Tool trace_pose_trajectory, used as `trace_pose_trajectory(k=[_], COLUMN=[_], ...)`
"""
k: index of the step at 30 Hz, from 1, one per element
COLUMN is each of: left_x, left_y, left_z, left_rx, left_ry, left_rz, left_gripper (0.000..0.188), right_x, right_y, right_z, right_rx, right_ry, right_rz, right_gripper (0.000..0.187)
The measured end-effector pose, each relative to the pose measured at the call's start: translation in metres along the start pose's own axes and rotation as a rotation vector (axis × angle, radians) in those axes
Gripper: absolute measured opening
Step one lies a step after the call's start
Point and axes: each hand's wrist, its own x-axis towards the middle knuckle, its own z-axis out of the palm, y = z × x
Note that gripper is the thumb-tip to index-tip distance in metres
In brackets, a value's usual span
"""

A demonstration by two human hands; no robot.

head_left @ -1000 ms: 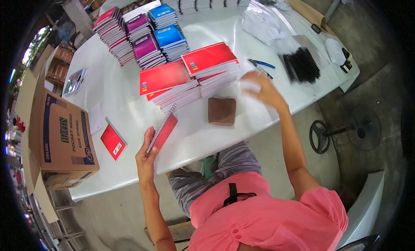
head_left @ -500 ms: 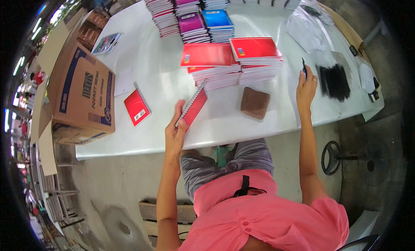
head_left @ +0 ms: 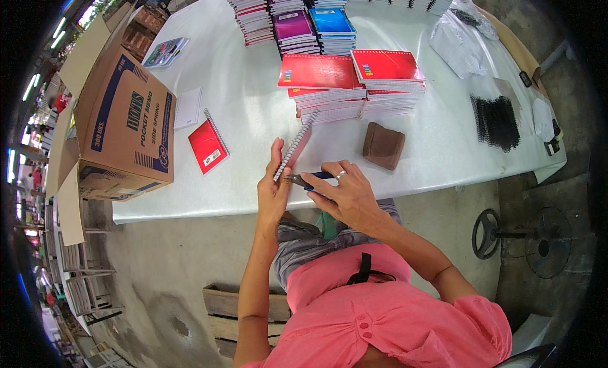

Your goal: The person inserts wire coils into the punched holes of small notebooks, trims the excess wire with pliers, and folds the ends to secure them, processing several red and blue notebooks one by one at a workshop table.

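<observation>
My left hand (head_left: 273, 187) grips a small red notebook (head_left: 303, 142), tilted on edge so that its silver spiral binding faces up and to the left. Closed around dark-handled pliers (head_left: 323, 175) is my right hand (head_left: 349, 194), a ring on one finger. The pliers' jaws touch the near end of the spiral, beside my left fingers. Just beyond stand two stacks of red notebooks (head_left: 318, 72). A brown block (head_left: 383, 145) lies to the right of my hands. One more red notebook (head_left: 209, 145) rests flat on the table to the left.
An open cardboard box (head_left: 126, 124) stands at the table's left edge. Purple notebooks (head_left: 294, 26) and blue notebooks (head_left: 332, 23) are stacked at the back. Black spiral coils (head_left: 497, 123) lie at the right, near a clear plastic bag (head_left: 457, 48). A fan (head_left: 548, 244) stands beyond the table's right side.
My right hand has come left from the table's right side with the pliers, whose jaws now meet the notebook's spiral. My left hand still holds the notebook, now turned more on edge.
</observation>
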Motion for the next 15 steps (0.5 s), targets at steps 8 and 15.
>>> trace_pose_trajectory(k=[8,15], left_x=[-0.005,-0.006], left_y=[-0.009,0.02], left_z=[-0.007,0.001], left_rx=[0.233,0.8], left_ry=[0.012,0.128], left_rz=[0.092,0.184], left_gripper=[0.061,0.066], right_x=[0.004,0.005], right_y=[-0.002,-0.002], right_z=[0.008,0.0], right_rx=[-0.05,-0.048], right_ry=[-0.054,-0.058], right_rz=[-0.045,-0.043], right_gripper=[0.041,0.041])
